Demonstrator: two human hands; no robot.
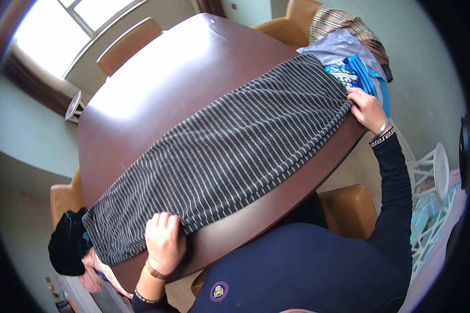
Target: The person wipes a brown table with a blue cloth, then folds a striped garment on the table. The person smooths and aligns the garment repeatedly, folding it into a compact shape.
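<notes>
A long black cloth with thin white stripes (219, 144) lies folded lengthwise across the table, its near edge doubled. My right hand (368, 109) pinches the cloth's right end by the near corner, at the table's edge. Toward the other end, my left hand (166, 240) has its fingers curled over the near edge, a short way in from the left end; the thumb is hidden. Between my hands the cloth lies mostly flat, with shallow wrinkles along its middle.
Under the cloth is a glossy dark-red table (149, 129). Piled garments (337, 47) and a blue patterned item (350, 74) lie beyond my right hand. Black (66, 246) and pink fabric (92, 270) hang at the left end. Tan chairs (131, 43) and a white lattice stand (434, 172) surround it.
</notes>
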